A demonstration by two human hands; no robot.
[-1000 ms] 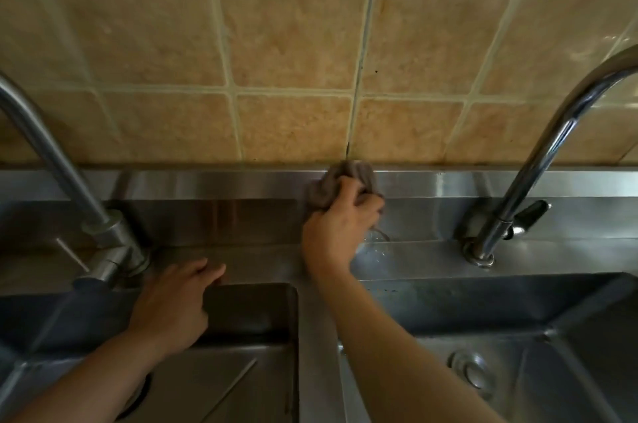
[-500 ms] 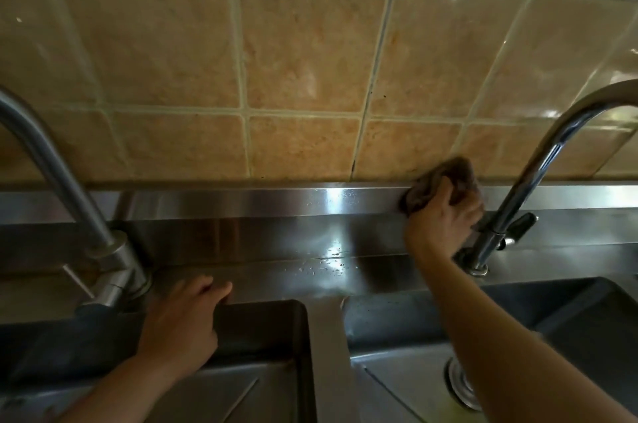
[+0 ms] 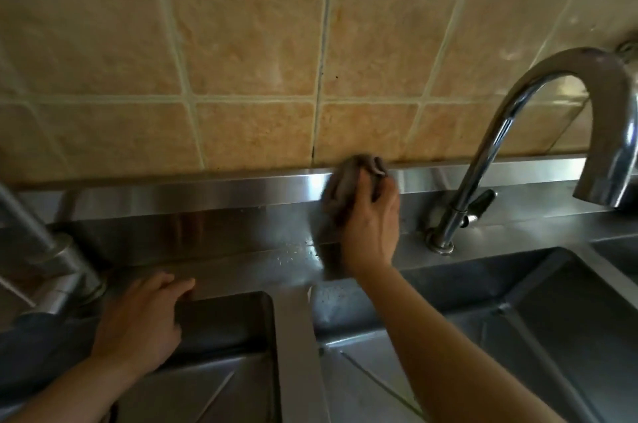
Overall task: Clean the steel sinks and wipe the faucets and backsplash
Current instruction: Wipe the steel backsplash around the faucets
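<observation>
Fingers [image 3: 381, 189] of the right hand [image 3: 371, 229] curl round a grey cloth [image 3: 348, 180], pressing it on the steel backsplash [image 3: 207, 196]; it has slid left, away from the right faucet [image 3: 483, 160]. Left hand [image 3: 141, 322] stays flat on the sink rim [image 3: 221, 279]

I see a crumpled grey-brown cloth [image 3: 348, 187] pressed against the steel backsplash [image 3: 207, 196] under tan tiles. Two steel sinks [image 3: 518, 336] lie side by side below, one curved faucet [image 3: 511, 132] at right, another faucet [image 3: 45, 260] at left.
</observation>
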